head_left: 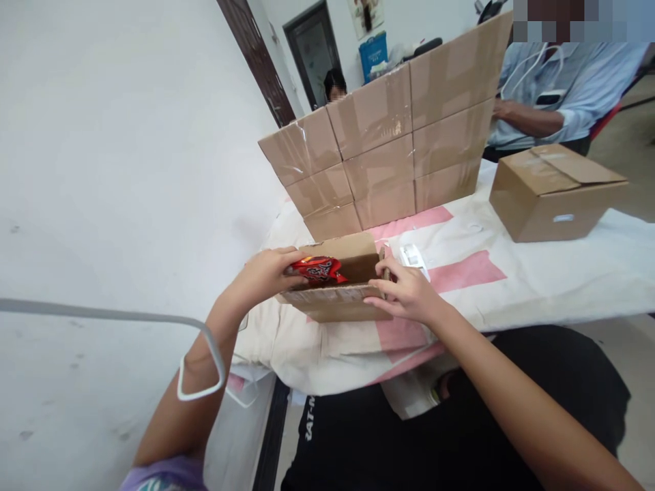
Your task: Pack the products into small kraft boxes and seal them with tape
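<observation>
On a cloth-draped counter (537, 269) stands an open box (342, 307), a red packet (318, 270) in its mouth grasped by fingers of the left hand (276, 269), while the right hand (406, 293) pinches the box's edge, presumably for steadiness.

The surface (552, 279), draped in cream-and-pink cloth (465, 271), carries an open carton (338, 305); behind it stands a cardboard panel (379, 155); rightward, another box (555, 204); between, a white object (413, 259).

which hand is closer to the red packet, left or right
Left. The left hand has its fingers on the red packet; the right hand is apart from it, at the right end of the open box.
</observation>
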The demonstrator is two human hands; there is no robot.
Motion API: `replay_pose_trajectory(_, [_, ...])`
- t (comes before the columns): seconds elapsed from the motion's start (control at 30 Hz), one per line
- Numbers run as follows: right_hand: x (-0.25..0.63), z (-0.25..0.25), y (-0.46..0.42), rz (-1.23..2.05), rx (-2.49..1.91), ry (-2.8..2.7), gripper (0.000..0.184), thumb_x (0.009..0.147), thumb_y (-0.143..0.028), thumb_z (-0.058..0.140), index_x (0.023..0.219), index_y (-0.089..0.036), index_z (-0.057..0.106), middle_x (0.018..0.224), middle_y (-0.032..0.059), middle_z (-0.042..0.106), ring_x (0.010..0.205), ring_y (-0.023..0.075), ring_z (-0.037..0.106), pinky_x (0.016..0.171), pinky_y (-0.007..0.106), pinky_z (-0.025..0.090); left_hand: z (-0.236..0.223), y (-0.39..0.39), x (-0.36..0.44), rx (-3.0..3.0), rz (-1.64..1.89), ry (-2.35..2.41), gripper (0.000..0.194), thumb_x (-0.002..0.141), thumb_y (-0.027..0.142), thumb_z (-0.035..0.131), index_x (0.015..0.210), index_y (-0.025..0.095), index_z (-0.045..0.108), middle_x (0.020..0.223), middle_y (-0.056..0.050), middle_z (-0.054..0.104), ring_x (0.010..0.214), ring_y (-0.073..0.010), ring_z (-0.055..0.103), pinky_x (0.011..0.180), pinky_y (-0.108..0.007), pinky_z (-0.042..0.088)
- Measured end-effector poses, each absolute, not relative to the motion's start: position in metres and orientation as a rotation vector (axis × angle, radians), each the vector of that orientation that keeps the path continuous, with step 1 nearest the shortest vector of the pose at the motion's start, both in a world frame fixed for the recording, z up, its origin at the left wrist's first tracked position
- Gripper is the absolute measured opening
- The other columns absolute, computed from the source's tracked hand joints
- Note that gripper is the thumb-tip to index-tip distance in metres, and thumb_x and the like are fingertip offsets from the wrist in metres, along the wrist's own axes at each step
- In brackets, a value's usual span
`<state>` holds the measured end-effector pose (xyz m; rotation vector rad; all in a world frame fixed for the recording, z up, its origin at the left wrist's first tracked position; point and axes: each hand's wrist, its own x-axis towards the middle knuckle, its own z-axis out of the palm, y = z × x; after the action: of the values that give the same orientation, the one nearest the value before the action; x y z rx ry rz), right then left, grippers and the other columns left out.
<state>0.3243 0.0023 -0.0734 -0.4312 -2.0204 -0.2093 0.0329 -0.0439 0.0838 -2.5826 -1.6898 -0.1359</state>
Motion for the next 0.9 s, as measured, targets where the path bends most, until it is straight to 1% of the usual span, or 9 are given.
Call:
replay_pose_trajectory(0.17, [0.322, -0.074, 0.002, -0.214, -0.428, -2.037, 0.027, 0.095, -0.040, 0.065, 0.092, -0.014, 0.070, 0.101, 0.0100, 0.059, 0.060, 0.0059, 0.049, 0.056, 0.022, 0.047, 0.086, -0.021, 0.051, -2.853, -0.209, -1.603, 0.050, 0.086, 0.047, 0.065, 0.134, 0.033, 0.066, 0.116, -0.001, 0.076, 0.098, -0.0243, 0.069, 0.081, -0.029, 0.050])
replay_pose_trajectory(0.27, [0.322, -0.075, 0.002, -0.207, -0.426, -2.040, 0.027, 0.095, -0.041, 0.065, 0.093, -0.015, 0.070, 0.101, 0.0099, 0.059, 0.062, 0.0068, 0.051, 0.056, 0.022, 0.047, 0.084, -0.009, 0.066, -2.982, -0.180, -1.563, 0.053, 0.087, 0.043, 0.064, 0.138, 0.033, 0.063, 0.121, -0.001, 0.075, 0.102, -0.0241, 0.068, 0.086, -0.030, 0.049])
replay_pose_trajectory(0.47, [0.323, -0.075, 0.002, -0.183, -0.436, -2.044, 0.027, 0.096, -0.041, 0.064, 0.095, -0.015, 0.069, 0.100, 0.0091, 0.059, 0.061, 0.0070, 0.051, 0.055, 0.022, 0.047, 0.055, 0.012, 0.085, -2.963, 0.183, -1.623, 0.029, 0.084, 0.041, 0.063, 0.106, 0.027, 0.075, 0.096, -0.001, 0.076, 0.083, -0.0213, 0.066, 0.071, -0.028, 0.044])
replay_pose_trajectory(0.53, [0.324, -0.075, 0.002, -0.185, -0.445, -2.049, 0.025, 0.096, -0.041, 0.064, 0.100, -0.016, 0.067, 0.102, 0.0096, 0.061, 0.065, 0.0087, 0.056, 0.055, 0.022, 0.049, 0.045, 0.015, 0.086, -2.997, 0.284, -1.655, 0.028, 0.085, 0.036, 0.059, 0.105, 0.026, 0.074, 0.095, -0.002, 0.076, 0.081, -0.0202, 0.065, 0.069, -0.028, 0.043])
replay_pose_trajectory(0.6, [0.324, -0.077, 0.003, -0.181, -0.447, -2.025, 0.030, 0.095, -0.041, 0.065, 0.114, -0.018, 0.063, 0.105, 0.0112, 0.064, 0.078, 0.0145, 0.064, 0.060, 0.025, 0.053, 0.040, 0.015, 0.082, -3.038, 0.313, -1.703, 0.031, 0.086, 0.034, 0.057, 0.112, 0.026, 0.073, 0.105, -0.002, 0.077, 0.088, -0.0210, 0.068, 0.073, -0.029, 0.046])
replay_pose_trajectory(0.7, [0.324, -0.081, 0.004, -0.080, -0.451, -1.968, 0.061, 0.091, -0.043, 0.070, 0.143, -0.022, 0.045, 0.121, 0.0153, 0.067, 0.109, 0.0254, 0.068, 0.073, 0.033, 0.061, 0.040, 0.005, 0.066, -3.007, 0.069, -1.829, 0.036, 0.090, 0.043, 0.059, 0.121, 0.029, 0.071, 0.119, -0.003, 0.076, 0.104, -0.0245, 0.070, 0.087, -0.033, 0.050])
replay_pose_trajectory(0.73, [0.323, -0.083, 0.004, -0.012, -0.467, -1.953, 0.070, 0.090, -0.042, 0.072, 0.148, -0.023, 0.039, 0.128, 0.0160, 0.066, 0.110, 0.0256, 0.068, 0.074, 0.034, 0.061, 0.040, -0.001, 0.058, -2.958, -0.098, -1.877, 0.037, 0.091, 0.048, 0.059, 0.122, 0.030, 0.071, 0.121, -0.003, 0.075, 0.107, -0.0255, 0.069, 0.091, -0.035, 0.050])
replay_pose_trajectory(0.83, [0.320, -0.090, 0.004, 0.233, -0.570, -1.866, 0.079, 0.087, -0.035, 0.074, 0.154, -0.026, 0.032, 0.137, 0.0148, 0.065, 0.077, 0.0160, 0.070, 0.064, 0.030, 0.059, 0.032, -0.026, 0.037, -2.717, -0.574, -1.953, 0.039, 0.093, 0.055, 0.057, 0.119, 0.030, 0.072, 0.126, -0.006, 0.072, 0.117, -0.0283, 0.065, 0.103, -0.042, 0.049])
replay_pose_trajectory(0.9, [0.317, -0.095, 0.004, 0.338, -0.584, -1.863, 0.070, 0.086, -0.028, 0.072, 0.149, -0.026, 0.044, 0.129, 0.0111, 0.070, 0.070, 0.0136, 0.070, 0.065, 0.029, 0.060, 0.020, -0.044, 0.031, -2.582, -0.653, -1.957, 0.043, 0.089, 0.060, 0.062, 0.119, 0.031, 0.072, 0.140, -0.008, 0.064, 0.134, -0.0343, 0.054, 0.116, -0.054, 0.039])
